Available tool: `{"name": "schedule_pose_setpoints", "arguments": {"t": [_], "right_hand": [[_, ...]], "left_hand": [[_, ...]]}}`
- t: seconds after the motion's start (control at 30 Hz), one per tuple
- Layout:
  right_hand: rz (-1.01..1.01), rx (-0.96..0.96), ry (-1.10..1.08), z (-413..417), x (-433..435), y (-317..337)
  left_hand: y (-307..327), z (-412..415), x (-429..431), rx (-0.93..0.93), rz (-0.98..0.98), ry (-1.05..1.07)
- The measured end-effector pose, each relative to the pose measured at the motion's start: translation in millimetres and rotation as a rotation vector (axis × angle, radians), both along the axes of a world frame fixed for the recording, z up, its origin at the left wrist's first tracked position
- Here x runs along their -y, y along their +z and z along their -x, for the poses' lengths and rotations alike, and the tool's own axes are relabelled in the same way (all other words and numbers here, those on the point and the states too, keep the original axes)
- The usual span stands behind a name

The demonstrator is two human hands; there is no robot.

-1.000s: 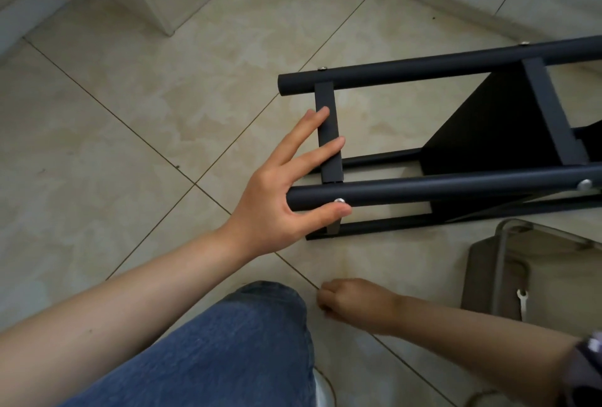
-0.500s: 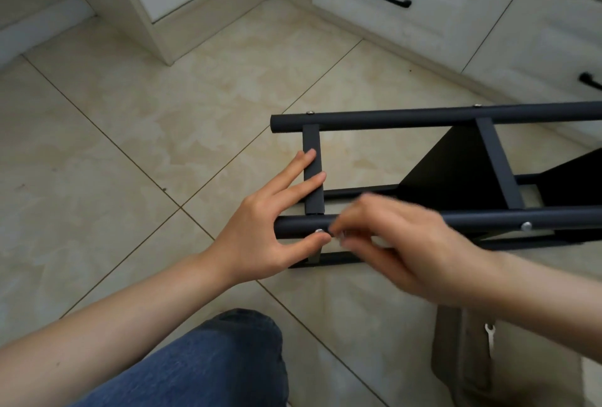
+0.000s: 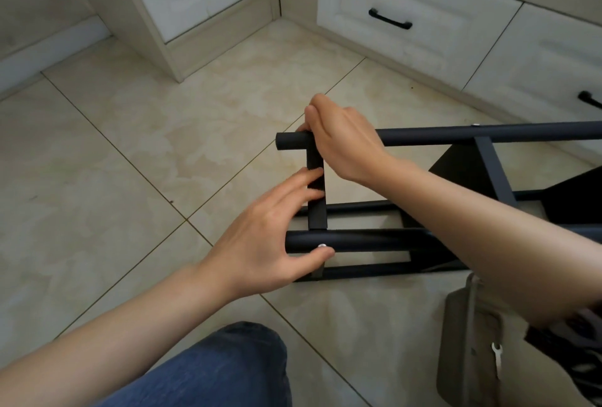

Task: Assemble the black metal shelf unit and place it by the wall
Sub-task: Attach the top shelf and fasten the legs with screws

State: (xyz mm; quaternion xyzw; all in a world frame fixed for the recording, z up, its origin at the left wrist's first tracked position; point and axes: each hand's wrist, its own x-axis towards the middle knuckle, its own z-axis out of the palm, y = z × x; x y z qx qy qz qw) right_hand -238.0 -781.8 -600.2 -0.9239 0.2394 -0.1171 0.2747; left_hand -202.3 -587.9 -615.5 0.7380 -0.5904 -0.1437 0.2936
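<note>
Black metal tube shelf frame (image 3: 374,240) lies sideways on the floor (image 3: 130,178) and looks mostly joined. Left hand (image 3: 260,243), fingers spread, steadies it; right hand (image 3: 345,139) curls round its far tube (image 3: 456,134). Wall placement remains.

Person in blue jeans & a dark top, arms bare.

L hand (image 3: 260,243) and R hand (image 3: 345,142) are both bare, as are the forearms right up twd. the elbow. Fingers (image 3: 293,178) look slim, w/ nails cut short where they show, e.g. the L thumb. High on the R arm there's a bit of sleeve (image 3: 566,351): dark, nearly black fabric w/ a paler grey pattern, too blurred to make out the design. One leg shows, in mid-blue denim jeans (image 3: 221,370), plain cloth, a shade lighter over the knee.
</note>
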Motion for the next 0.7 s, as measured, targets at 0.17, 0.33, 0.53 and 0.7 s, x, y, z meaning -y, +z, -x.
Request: {"name": "schedule_pose_setpoints", "arguments": {"t": [0.17, 0.33, 0.53, 0.7], "right_hand": [[-0.038, -0.022, -0.044, -7, 3, 4], [0.119, -0.081, -0.019, -7, -1, -3], [0.114, -0.062, -0.009, -7, 5, -2], [0.094, -0.048, -0.017, -7, 5, -2]], "left_hand": [[27, 4, 3, 0.306, -0.362, 0.091], [25, 3, 6, 0.250, -0.397, -0.058], [6, -7, 2, 0.164, -0.220, -0.115], [-9, -11, 1, 0.153, -0.122, -0.086]]}}
